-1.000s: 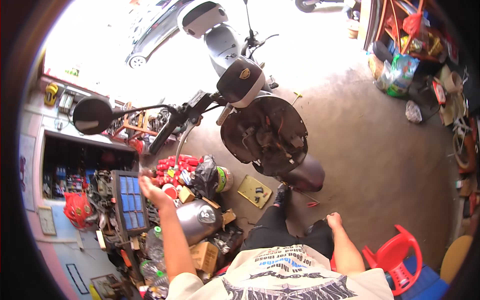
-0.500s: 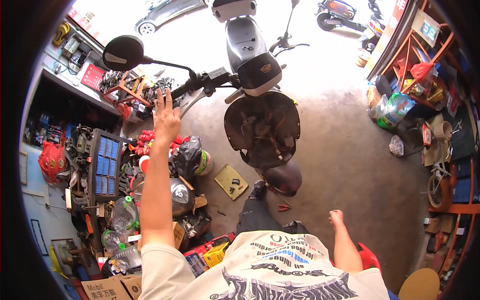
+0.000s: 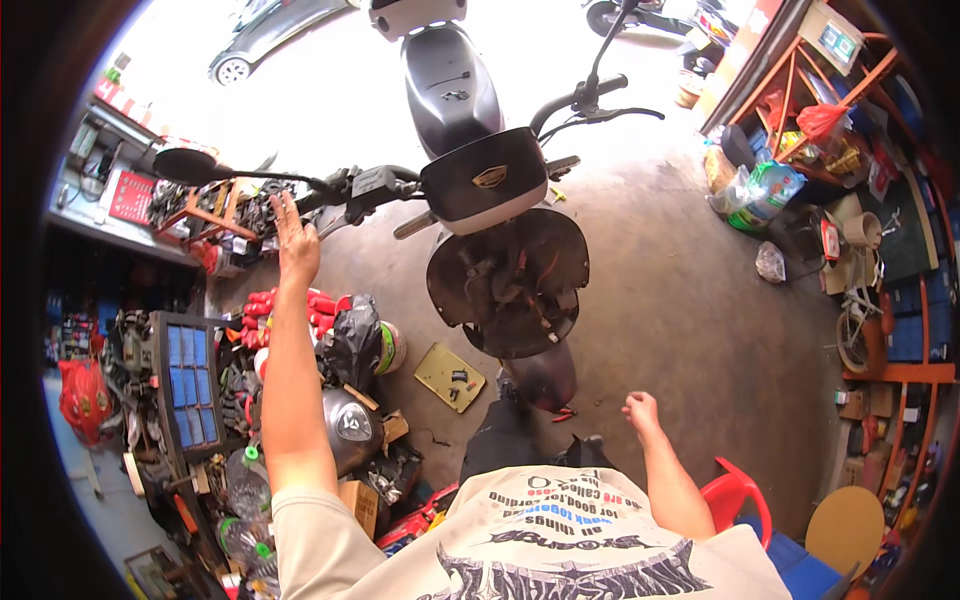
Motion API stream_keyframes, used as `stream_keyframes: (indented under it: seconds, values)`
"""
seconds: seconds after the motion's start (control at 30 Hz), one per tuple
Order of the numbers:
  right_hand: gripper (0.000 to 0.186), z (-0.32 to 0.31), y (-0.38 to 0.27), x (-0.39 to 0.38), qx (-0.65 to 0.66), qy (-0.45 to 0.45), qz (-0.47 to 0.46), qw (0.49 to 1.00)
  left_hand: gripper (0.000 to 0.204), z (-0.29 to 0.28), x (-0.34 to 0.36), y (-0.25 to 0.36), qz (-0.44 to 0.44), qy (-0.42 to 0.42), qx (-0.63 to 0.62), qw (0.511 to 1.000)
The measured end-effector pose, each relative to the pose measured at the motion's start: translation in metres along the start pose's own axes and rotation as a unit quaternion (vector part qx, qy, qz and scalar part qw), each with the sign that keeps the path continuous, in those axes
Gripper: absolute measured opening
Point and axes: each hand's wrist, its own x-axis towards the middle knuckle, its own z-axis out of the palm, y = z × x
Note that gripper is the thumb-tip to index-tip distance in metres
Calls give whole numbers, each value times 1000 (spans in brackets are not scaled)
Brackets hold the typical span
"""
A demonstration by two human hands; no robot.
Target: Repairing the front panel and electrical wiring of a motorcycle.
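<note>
My left hand [image 3: 298, 235] is raised at the left handlebar end [image 3: 310, 205] of a dark scooter, its fingers extended over the grip. Whether they touch it is unclear. My right hand [image 3: 640, 410] is held low at the right, fingers loosely curled with nothing visible in them. The scooter has a black headlamp housing [image 3: 484, 170], an opened front body [image 3: 505, 280] with wires exposed, and a seat [image 3: 450, 85] with small parts on it. A yellowish tray [image 3: 440, 380] with small black parts lies on the floor below, and red-handled pliers [image 3: 563, 413] lie near the front wheel.
Clutter with red bottles [image 3: 280, 315], a silver helmet [image 3: 355, 425] and plastic jugs [image 3: 250, 480] crowds the left. Orange shelving [image 3: 895, 370] and bags [image 3: 760, 195] line the right. A red chair [image 3: 745, 500] is behind my right arm. A car [image 3: 270, 40] stands outside.
My left hand has risen from beside the clutter to the left handlebar. My right hand has shifted up and left. The view has shifted, and the mirror now appears lower than half a second ago.
</note>
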Motion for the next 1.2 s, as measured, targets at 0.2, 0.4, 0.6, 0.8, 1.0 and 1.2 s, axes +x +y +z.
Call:
stream_keyframes:
  seconds: [0.2,0.4,0.6,0.8,1.0,1.2]
  values:
    - [25,38,-126,18,128,51,-171,976,64,31,34,-29,80,-10,20,997]
    - [21,60,-278,20,227,-26,-271,935,54,37,39,-60,3,-32,1,999]
    - [20,69,-378,55,249,-194,-273,909,47,12,18,-14,-48,-7,76,996]
    - [26,100,-427,89,234,-322,-264,879,42,-15,-33,53,-95,56,159,981]
    - [45,115,-450,101,268,-465,-218,815,50,-18,-54,122,-112,33,271,955]
    - [34,120,-453,122,332,-527,-139,770,67,10,-51,136,-98,-32,298,949]
